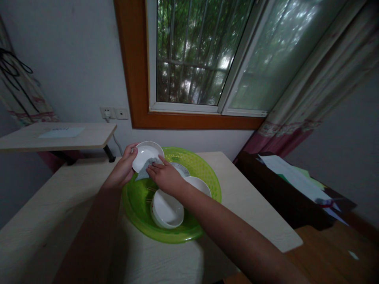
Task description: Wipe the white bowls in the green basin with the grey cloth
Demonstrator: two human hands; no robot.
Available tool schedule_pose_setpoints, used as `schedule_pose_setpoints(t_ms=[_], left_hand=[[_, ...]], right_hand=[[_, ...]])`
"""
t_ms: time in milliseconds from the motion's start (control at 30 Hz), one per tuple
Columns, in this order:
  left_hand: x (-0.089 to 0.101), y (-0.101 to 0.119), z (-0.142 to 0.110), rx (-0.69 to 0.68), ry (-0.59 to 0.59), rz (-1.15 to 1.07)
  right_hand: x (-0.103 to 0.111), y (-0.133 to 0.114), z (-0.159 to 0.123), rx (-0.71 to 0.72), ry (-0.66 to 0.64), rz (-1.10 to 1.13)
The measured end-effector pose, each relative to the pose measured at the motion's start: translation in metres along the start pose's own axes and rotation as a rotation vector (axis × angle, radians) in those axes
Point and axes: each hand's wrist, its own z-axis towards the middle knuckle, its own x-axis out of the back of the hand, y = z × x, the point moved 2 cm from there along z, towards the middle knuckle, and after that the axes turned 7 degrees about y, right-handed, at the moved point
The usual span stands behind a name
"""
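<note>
Fingers of the right hand [168, 176] hold a grey cloth [142, 172] against the tilted white bowl [148, 150], toward their eleven o'clock, its nine-o'clock rim gripped by the left hand [126, 166].

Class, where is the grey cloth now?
Head view, left of centre: the grey cloth is between the right hand and the white bowl in the left hand.
</note>
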Motion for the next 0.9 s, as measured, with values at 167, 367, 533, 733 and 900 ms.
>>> schedule_pose_setpoints(t_ms=[167, 367, 533, 733, 900], left_hand=[[0.000, 0.000, 0.001, -0.013, 0.030, 0.015], [0.004, -0.002, 0.002, -0.015, 0.020, -0.009], [0.002, -0.003, 0.002, -0.008, -0.011, -0.001], [0.000, -0.003, 0.001, -0.005, -0.023, 0.016], [0.002, -0.004, 0.002, -0.009, 0.001, -0.005]], right_hand=[[0.004, -0.005, 0.002, -0.013, -0.003, 0.137], [0.013, -0.001, 0.003, -0.120, 0.025, 0.138], [0.013, 0.008, 0.002, -0.202, 0.028, 0.028], [0.013, 0.008, -0.001, -0.206, 0.035, -0.023], [0.013, 0.005, -0.001, -0.195, 0.093, 0.051]])
